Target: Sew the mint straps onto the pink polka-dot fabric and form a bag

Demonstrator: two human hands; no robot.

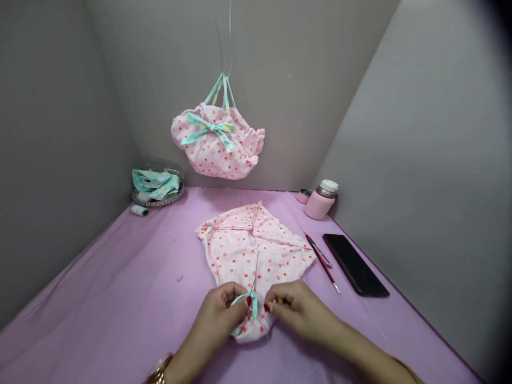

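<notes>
A pink cloth with red dots point(256, 248) lies folded on the purple table cover point(120, 298). My left hand point(220, 312) pinches a thin mint-green ribbon point(245, 300) against the cloth's near edge. My right hand point(294, 306) is closed right beside it, fingertips pinched on a small thing, perhaps a needle; a fine thread point(256, 269) rises from between the hands. A finished pink dotted bag point(218, 141) with a mint bow hangs on a thread in front of the back wall.
At the back left a tray point(158, 200) holds mint ribbon strips, with a thread spool point(139, 210) before it. On the right stand a pink flask point(321, 200) and its cap point(304, 196), then a red pen point(323, 262) and a black phone point(355, 264). Grey walls close in three sides.
</notes>
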